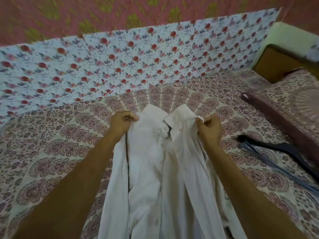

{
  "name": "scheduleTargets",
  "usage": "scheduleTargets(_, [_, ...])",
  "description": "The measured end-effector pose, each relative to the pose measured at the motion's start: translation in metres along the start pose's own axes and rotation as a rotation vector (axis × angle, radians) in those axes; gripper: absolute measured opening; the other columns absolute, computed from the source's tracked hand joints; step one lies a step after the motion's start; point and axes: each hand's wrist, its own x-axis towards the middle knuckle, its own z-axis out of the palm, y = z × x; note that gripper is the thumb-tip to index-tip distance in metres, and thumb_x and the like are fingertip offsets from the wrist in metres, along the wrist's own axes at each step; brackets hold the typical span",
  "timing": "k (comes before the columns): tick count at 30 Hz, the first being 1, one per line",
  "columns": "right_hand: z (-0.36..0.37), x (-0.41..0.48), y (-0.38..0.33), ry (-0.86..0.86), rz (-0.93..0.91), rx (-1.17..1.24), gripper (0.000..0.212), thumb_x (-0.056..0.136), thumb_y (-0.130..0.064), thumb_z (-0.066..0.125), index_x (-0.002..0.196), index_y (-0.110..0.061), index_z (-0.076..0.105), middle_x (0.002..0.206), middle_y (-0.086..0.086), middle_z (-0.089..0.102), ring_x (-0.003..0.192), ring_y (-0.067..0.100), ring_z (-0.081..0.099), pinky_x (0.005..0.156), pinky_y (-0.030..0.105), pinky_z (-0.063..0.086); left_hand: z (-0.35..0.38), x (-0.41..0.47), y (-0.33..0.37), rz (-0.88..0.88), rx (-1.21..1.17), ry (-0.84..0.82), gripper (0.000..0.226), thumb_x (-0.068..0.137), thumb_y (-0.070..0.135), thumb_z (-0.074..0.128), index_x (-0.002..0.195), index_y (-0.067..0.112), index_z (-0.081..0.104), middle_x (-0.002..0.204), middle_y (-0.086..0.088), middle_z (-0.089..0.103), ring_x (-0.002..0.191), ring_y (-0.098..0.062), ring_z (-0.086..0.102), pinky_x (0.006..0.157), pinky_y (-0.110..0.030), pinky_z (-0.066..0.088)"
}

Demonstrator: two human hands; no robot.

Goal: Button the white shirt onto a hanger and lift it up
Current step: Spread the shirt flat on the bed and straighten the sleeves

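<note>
Both bare forearms reach forward from the bottom edge, with the white shirt (155,169) hanging between them over the patterned bedspread (60,144). That bedspread, printed in maroon paisley, is the largest thing in view. Behind the shirt stands a rose-print sheet (120,62) against the pink wall. The shirt is held up by its shoulders, collar at the top, its front panels falling toward the camera; whether any button is fastened cannot be told. To the right of the shirt, well apart from it, a dark hanger (283,149) lies flat on the bedspread. The left hand (121,122) is closed in a fist on the shirt's left shoulder. The right hand (209,129) pinches the cloth beside the collar, fingers curled tight.
</note>
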Motion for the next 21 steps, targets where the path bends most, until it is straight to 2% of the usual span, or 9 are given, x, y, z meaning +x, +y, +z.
scheduleTargets(2, [0.019, 0.012, 0.025, 0.012, -0.031, -0.017, 0.018, 0.085, -0.018, 0.06, 0.074, -0.016, 0.045, 0.07, -0.001, 0.052, 0.072, 0.021, 0.051, 0.069, 0.03, 0.039, 0.02, 0.022, -0.029, 0.004, 0.062, -0.002, 0.032, 0.086, -0.013, 0.044, 0.102, 0.0, 0.068, 0.115, -0.012, 0.064, 0.107, -0.018, 0.057, 0.094, -0.019, 0.041])
scheduleTargets(4, [0.04, 0.017, 0.056, -0.105, -0.024, -0.078, 0.01, 0.087, -0.018, 0.057, 0.092, -0.01, 0.052, 0.086, 0.006, 0.059, 0.081, 0.021, 0.054, 0.067, 0.027, 0.041, 0.041, 0.041, -0.061, 0.013, 0.167, -0.129, 0.044, 0.085, -0.014, 0.043, 0.124, 0.002, 0.055, 0.136, -0.014, 0.049, 0.127, -0.023, 0.044, 0.101, -0.02, 0.034])
scheduleTargets(7, [0.068, 0.007, 0.105, -0.3, 0.054, -0.127, 0.039, 0.087, -0.014, 0.058, 0.124, -0.007, 0.048, 0.125, 0.013, 0.055, 0.114, 0.026, 0.052, 0.093, 0.033, 0.043, 0.067, 0.045, -0.106, -0.148, 0.301, -0.409, 0.072, 0.085, 0.002, 0.059, 0.145, 0.021, 0.023, 0.156, -0.011, 0.01, 0.144, -0.027, 0.01, 0.114, -0.037, 0.02])
scheduleTargets(9, [0.084, -0.018, 0.134, -0.355, 0.079, -0.167, 0.041, 0.087, -0.011, 0.057, 0.127, -0.006, 0.048, 0.131, 0.014, 0.052, 0.121, 0.027, 0.049, 0.098, 0.032, 0.039, 0.079, 0.035, -0.141, -0.287, 0.318, -0.445, 0.073, 0.085, 0.013, 0.063, 0.146, 0.026, 0.024, 0.157, -0.008, 0.001, 0.145, -0.025, 0.003, 0.115, -0.036, 0.016])
scheduleTargets(12, [0.092, -0.064, 0.159, -0.43, 0.026, -0.179, 0.036, 0.087, -0.007, 0.056, 0.123, -0.006, 0.052, 0.129, 0.01, 0.054, 0.122, 0.023, 0.048, 0.095, 0.017, 0.032, 0.081, -0.002, -0.177, -0.293, 0.313, -0.37, 0.065, 0.08, 0.024, 0.067, 0.139, 0.019, 0.039, 0.154, -0.009, 0.018, 0.143, -0.026, 0.016, 0.117, -0.039, 0.018])
scheduleTargets(14, [0.096, -0.095, 0.169, -0.488, -0.025, -0.208, 0.035, 0.086, -0.005, 0.056, 0.121, -0.005, 0.053, 0.127, 0.01, 0.055, 0.121, 0.024, 0.049, 0.096, 0.014, 0.029, 0.07, -0.037, -0.195, -0.245, 0.346, -0.315, 0.055, 0.083, 0.024, 0.064, 0.134, 0.013, 0.047, 0.149, -0.014, 0.031, 0.14, -0.027, 0.026, 0.115, -0.041, 0.023])
scheduleTargets(16, [0.101, -0.127, 0.176, -0.57, 0.027, -0.254, 0.036, 0.087, -0.007, 0.056, 0.122, -0.007, 0.053, 0.125, 0.01, 0.056, 0.116, 0.025, 0.053, 0.095, 0.021, 0.035, 0.056, -0.076, -0.209, -0.219, 0.338, -0.268, 0.051, 0.084, 0.031, 0.056, 0.13, 0.009, 0.051, 0.141, -0.017, 0.044, 0.133, -0.028, 0.038, 0.112, -0.04, 0.03])
scheduleTargets(19, [0.102, -0.169, 0.181, -0.676, 0.152, -0.364, 0.035, 0.087, -0.013, 0.055, 0.122, -0.011, 0.051, 0.12, 0.011, 0.055, 0.102, 0.029, 0.059, 0.085, 0.03, 0.044, 0.039, -0.126, -0.22, -0.302, 0.356, -0.165, 0.037, 0.089, 0.012, 0.053, 0.124, 0.003, 0.055, 0.133, -0.015, 0.053, 0.124, -0.029, 0.049, 0.104, -0.033, 0.035])
scheduleTargets(21, [0.099, -0.195, 0.185, -0.683, 0.215, -0.42, 0.039, 0.086, -0.02, 0.058, 0.122, -0.012, 0.049, 0.122, 0.01, 0.05, 0.101, 0.029, 0.058, 0.084, 0.035, 0.046, 0.029, -0.156, -0.231, -0.341, 0.454, -0.083, 0.036, 0.086, 0.015, 0.056, 0.121, 0.006, 0.058, 0.13, -0.015, 0.054, 0.121, -0.031, 0.05, 0.099, -0.035, 0.039])
